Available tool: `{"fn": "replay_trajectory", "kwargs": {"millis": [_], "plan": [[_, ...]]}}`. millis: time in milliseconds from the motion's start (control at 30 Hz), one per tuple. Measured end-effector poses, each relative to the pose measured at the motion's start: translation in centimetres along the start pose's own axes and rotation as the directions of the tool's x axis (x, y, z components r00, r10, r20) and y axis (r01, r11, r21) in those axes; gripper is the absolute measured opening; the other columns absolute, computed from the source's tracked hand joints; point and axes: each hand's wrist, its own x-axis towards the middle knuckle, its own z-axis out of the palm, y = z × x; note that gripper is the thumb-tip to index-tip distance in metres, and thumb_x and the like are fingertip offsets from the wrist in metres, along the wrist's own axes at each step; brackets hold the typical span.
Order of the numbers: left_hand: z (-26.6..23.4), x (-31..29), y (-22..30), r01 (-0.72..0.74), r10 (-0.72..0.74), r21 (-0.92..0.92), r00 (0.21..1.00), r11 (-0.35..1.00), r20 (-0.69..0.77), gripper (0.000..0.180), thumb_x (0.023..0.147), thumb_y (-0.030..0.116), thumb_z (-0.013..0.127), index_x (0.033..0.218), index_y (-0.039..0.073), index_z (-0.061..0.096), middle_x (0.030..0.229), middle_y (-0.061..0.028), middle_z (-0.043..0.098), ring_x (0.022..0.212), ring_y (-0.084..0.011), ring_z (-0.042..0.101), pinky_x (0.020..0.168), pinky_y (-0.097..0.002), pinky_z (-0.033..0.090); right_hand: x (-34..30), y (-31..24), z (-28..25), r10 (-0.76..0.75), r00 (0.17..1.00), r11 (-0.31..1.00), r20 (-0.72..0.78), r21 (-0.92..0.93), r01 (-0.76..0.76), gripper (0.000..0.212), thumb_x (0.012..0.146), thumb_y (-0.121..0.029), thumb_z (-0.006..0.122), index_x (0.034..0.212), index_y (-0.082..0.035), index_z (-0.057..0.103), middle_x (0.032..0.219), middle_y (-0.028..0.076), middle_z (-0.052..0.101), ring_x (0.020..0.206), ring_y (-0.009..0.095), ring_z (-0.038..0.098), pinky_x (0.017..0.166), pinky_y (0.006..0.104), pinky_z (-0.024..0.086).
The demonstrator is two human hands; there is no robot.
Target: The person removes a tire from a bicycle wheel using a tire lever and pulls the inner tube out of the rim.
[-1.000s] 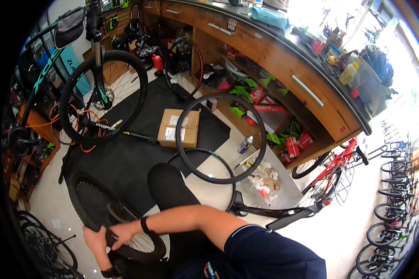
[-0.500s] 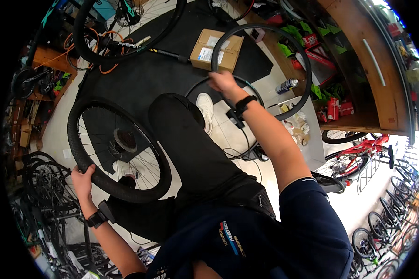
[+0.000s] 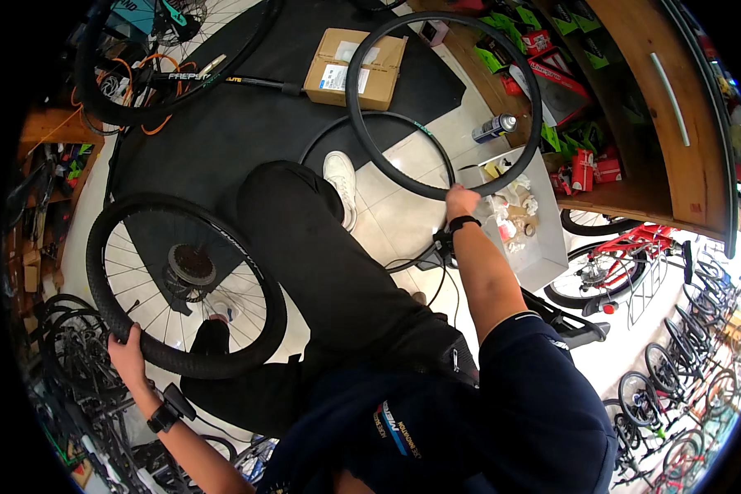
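Observation:
My left hand (image 3: 128, 356) is closed on the knobbly tyre at the near left edge of a spoked bicycle wheel (image 3: 269, 323). The wheel leans beside my left leg, with a cassette (image 3: 191, 265) at its hub. On the right, my right hand (image 3: 462, 202) grips the lower edge of a smooth black ring that looks like an inflated inner tube (image 3: 538, 99). It is held up over the floor, the cardboard box's corner and a grey bin. A thin tyre (image 3: 436, 136) with green lettering lies on the floor behind it, partly hidden.
A cardboard box (image 3: 325, 56) sits on the black mat (image 3: 198, 152), near an upturned bicycle (image 3: 123, 111). To the right are a spray can (image 3: 496, 128), a bin of litter (image 3: 543, 255), a wooden cabinet (image 3: 634, 202) and a red bicycle (image 3: 626, 247). More bicycles crowd the lower left.
My right hand has shifted from the inner tube's left side to its lower edge, nearer me. The left hand still grips the wheel. The whole view has shifted slightly.

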Motion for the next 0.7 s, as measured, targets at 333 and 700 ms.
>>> {"fn": "replay_trajectory", "kwargs": {"millis": [333,700], "plan": [[1.1,1.6,0.9,-0.054,0.057,-0.101,0.998,0.993,0.031,0.055,0.08,0.027,0.075,0.111,-0.013,0.055,0.093,-0.0138,0.066,0.081,-0.0178,0.061,0.075,-0.0304,0.049,20.0,7.5,-2.1,-0.089,0.996,0.966,-0.004,0.245,0.088,0.033,0.08,-0.03,0.075,0.077,0.0,0.061,0.064,0.008,0.058,0.048,0.02,0.055,0.041,0.0334,0.044],[0.1,0.0,-1.9,-0.022,0.021,-0.025,0.999,0.999,-0.038,0.057,0.079,0.03,0.076,0.114,-0.011,0.057,0.095,-0.015,0.066,0.084,-0.0211,0.061,0.078,-0.0328,0.049,16.1,2.4,-6.2,0.149,0.903,0.796,0.403,0.492,-0.351,0.033,0.08,-0.028,0.081,0.082,-0.006,0.056,0.071,0.005,0.052,0.058,0.016,0.052,0.045,0.029,0.044]]}}
